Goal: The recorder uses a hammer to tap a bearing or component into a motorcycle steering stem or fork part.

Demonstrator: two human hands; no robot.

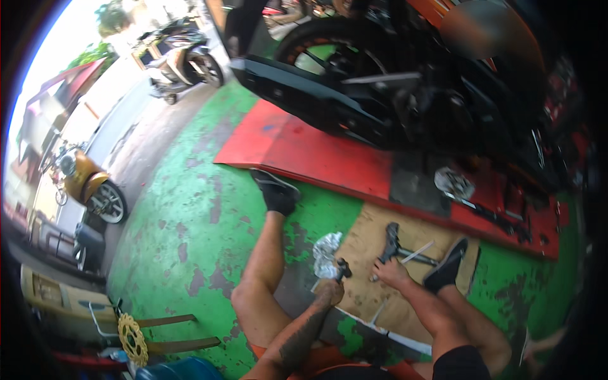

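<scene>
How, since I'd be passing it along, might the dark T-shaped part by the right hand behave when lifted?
The T-shaped part looks metallic, so probably stiff and fairly heavy. Its long side arm may make it tip sideways.

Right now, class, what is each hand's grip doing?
Left hand: closed, holding a small dark part.
Right hand: on a dark metal piece; whether closed, cannot tell.

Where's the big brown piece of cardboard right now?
In the head view, the cardboard lies on the green floor, right of centre, beside the red platform and beneath the right hand.
</scene>
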